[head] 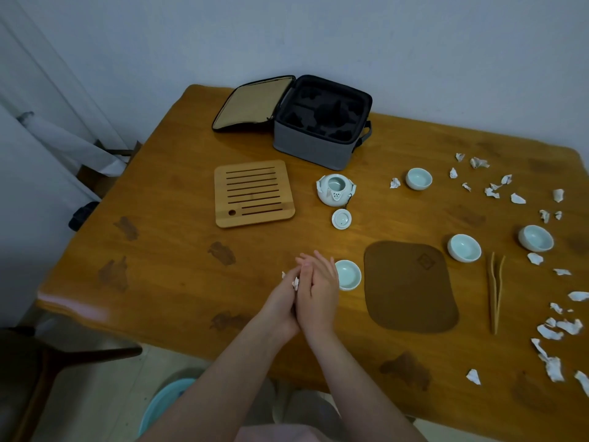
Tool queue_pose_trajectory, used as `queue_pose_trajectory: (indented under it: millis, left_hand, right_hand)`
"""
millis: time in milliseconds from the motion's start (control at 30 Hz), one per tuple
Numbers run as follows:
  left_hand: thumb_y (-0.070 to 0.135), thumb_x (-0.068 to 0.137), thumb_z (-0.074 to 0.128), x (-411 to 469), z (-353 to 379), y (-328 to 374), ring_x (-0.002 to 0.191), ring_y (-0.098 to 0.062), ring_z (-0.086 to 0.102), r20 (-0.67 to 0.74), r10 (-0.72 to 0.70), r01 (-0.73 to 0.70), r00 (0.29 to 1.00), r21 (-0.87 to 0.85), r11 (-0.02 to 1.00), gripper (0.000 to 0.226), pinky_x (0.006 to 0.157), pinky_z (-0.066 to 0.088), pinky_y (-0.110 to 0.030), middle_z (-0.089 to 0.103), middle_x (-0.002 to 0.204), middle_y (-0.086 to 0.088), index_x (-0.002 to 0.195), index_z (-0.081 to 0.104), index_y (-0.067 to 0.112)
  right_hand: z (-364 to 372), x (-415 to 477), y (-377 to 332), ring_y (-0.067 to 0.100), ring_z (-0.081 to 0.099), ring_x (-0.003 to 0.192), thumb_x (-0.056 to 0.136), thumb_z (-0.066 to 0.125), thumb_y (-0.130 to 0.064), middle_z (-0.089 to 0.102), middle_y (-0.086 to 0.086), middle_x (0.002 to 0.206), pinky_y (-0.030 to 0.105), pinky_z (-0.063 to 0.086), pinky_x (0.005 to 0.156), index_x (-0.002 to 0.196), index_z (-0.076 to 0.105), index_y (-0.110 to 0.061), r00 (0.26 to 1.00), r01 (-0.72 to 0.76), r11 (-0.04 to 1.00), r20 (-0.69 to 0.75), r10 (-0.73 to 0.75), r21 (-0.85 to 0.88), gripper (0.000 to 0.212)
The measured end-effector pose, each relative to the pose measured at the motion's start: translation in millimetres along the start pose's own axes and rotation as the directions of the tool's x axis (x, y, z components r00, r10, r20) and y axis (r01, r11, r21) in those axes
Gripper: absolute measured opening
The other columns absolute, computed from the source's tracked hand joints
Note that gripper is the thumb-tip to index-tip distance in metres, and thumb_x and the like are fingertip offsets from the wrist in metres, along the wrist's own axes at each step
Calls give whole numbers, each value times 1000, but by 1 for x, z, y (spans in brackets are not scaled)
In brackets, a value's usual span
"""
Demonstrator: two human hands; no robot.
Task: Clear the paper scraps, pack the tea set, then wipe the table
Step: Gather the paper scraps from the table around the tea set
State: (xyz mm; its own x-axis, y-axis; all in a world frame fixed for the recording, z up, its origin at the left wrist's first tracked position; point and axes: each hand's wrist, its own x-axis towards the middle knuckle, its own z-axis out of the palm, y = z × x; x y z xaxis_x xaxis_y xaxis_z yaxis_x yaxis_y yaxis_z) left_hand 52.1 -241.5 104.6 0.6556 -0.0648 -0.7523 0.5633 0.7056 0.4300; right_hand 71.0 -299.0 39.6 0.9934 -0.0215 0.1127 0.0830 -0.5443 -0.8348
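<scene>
My left hand (pixel 282 299) and my right hand (pixel 318 290) are pressed palm to palm above the table's front middle, fingers fairly straight. White paper scraps (pixel 295 283) poke out between them. Many more paper scraps (pixel 549 331) lie scattered along the right side of the table. The pale green tea set is spread out: an open teapot (pixel 334 190), its lid (pixel 341 219) just in front, and several cups, one (pixel 349 275) right beside my right hand. A grey carrying case (pixel 318 145) stands open at the back with black foam inside.
A slatted bamboo tray (pixel 254 193) lies left of the teapot. A brown mat (pixel 411 285) and bamboo tongs (pixel 495 291) lie to the right of my hands. The wooden table (pixel 165 250) has dark stains. A dark chair (pixel 63 355) and a teal basin (pixel 165 400) are below left.
</scene>
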Motion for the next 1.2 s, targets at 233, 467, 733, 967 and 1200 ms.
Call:
queue_pose_trajectory:
  millis: [233,467,733,967,1200]
  left_hand:
    - [39,98,49,9,-3,-6,104,-22,66,-100,15,-14,995,8,1000,34,94,50,-37,74,101,-8,112,69,15]
    - [40,96,52,23,-10,-7,101,-22,67,-184,71,-51,980,109,993,34,96,51,-39,74,99,-10,107,71,13]
    - [27,100,44,47,-10,6,68,-18,61,-317,192,-92,929,303,948,23,51,49,-26,63,78,-7,95,62,13]
    - [25,97,45,80,-32,23,49,-13,34,-369,349,-105,861,544,833,33,46,29,-26,40,59,-2,66,43,14]
    - [27,100,45,93,-50,29,57,-12,43,35,526,-198,850,946,258,23,55,34,-29,51,65,2,82,53,14]
  right_hand:
    - [-1,1,-4,26,50,130,100,31,-29,66,6,123,47,43,106,123,63,-11,993,109,965,-15,-116,-238,43]
    - [4,-3,3,13,48,127,95,11,-51,55,4,136,22,40,98,140,49,-19,992,13,985,128,10,-174,67]
    - [-4,-7,11,-7,49,110,105,31,-36,56,-9,125,6,38,86,138,51,-25,976,-110,989,198,88,102,40]
    - [-32,-22,45,-1,49,108,101,45,-28,65,-6,116,11,39,91,124,63,-18,988,73,988,143,-53,-137,31]
    - [-31,-41,81,18,60,103,86,73,-25,64,3,112,27,50,85,121,66,-12,984,131,904,166,-68,-408,38]
